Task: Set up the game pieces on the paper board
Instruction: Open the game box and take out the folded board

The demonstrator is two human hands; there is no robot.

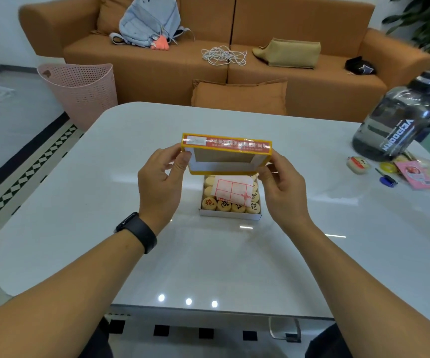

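Fingers [180, 161] of left hand [161, 184] and right hand [283, 187] clamp opposite ends of box lid [225, 153], held clear above tray [230, 215] on tabletop [79, 215]. Purpose, judged: expose contents. Folded paper board [233, 188] lies atop game pieces [208, 202] inside tray; nothing set out yet.

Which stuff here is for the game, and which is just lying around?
For the game: lid, held by left hand and right hand; box; pieces; folded paper board.

Lying around: bottle, keys, backpack, cable, basket.
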